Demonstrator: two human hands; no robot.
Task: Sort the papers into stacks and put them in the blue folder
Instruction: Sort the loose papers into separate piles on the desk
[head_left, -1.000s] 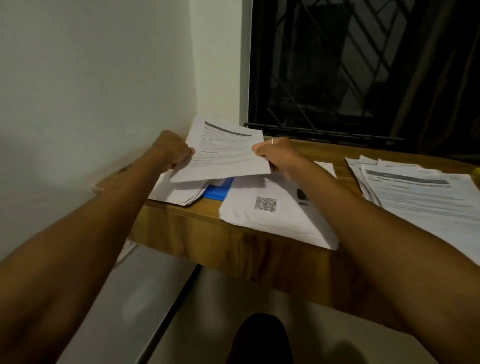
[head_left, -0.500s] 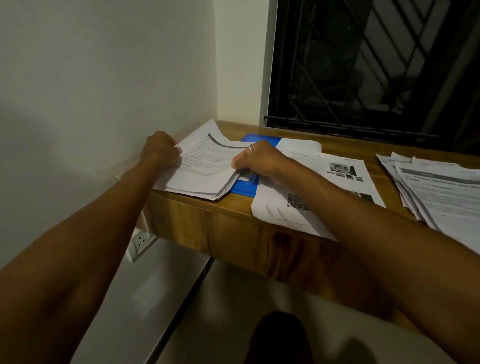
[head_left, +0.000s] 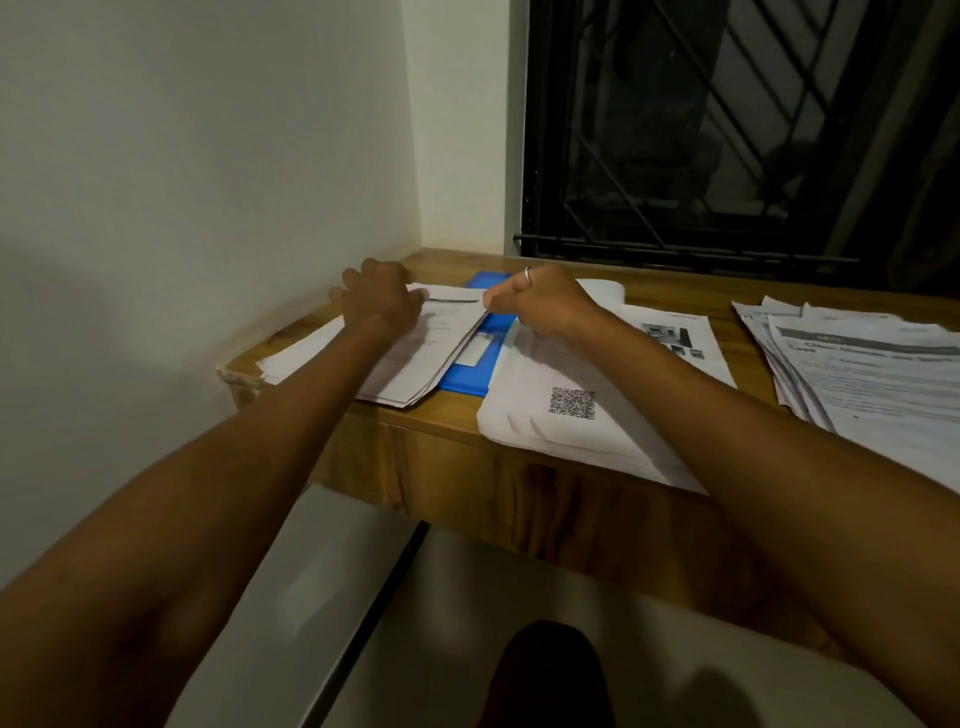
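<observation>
Head view, down along two bare forearms to a wooden ledge set in a corner under a barred window. Left hand knuckles-up on the far end of a thin, slightly fanned stack of printed sheets, fingers curled down toward the wall; impossible to tell whether gripping or only pressing. Right hand, pale ring on one finger, pinching the same stack's right edge near its far corner between thumb and forefinger.

Beneath that stack and jutting out to its right, the blue folder: smooth, flat plastic with a pale rectangular label, lying on the ledge, its right edge touching a second pile of white paper marked with a square QR code. Third pile farther right, well apart from both hands, loosely splayed, corners out of line, dark header on the top sheet.

Ledge of warm, grained wood with a deep front face, chipped pale at the near left corner beside the wall. Plain matte off-white plaster to the left and behind; black metal grille with diagonal bars, darkness beyond.

Second pile hanging over the ledge's front edge; held stack reaching that edge at its near corner. Bare strip of wood open behind the piles, along the window frame. Below, pale floor and a dark rounded shape at bottom centre, too dim to identify.
</observation>
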